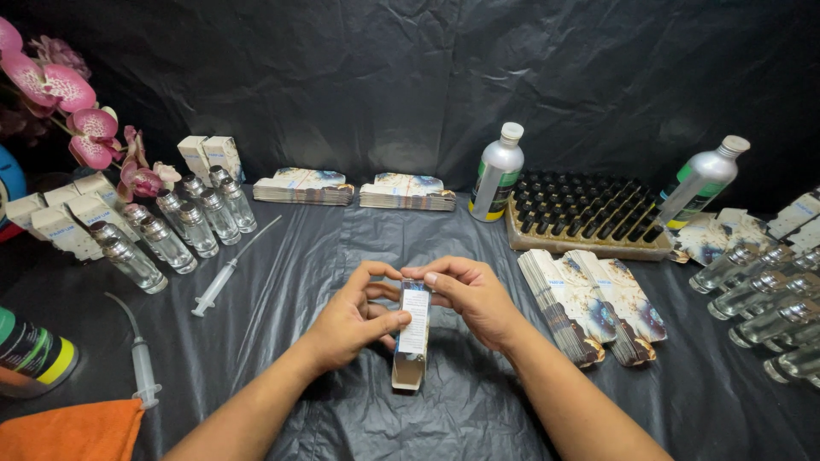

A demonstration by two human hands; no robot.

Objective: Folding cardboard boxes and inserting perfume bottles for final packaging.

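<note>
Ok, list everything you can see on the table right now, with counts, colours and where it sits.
small carton: one, white and patterned, centre, held in both hands
clear glass bottles: about nine, silver caps, left
more clear bottles: several, lying at right edge
flat cartons: fanned stack, right of centre
flat carton stacks: two, rear centre
syringes: two, clear, left
metal bottles: two, silver and green, rear right
tray of vials: one, dark caps
folded boxes: several, white, far left
orchid: pink, far left
orange cloth: one, bottom left
left hand: on the carton
right hand: on the carton
</note>
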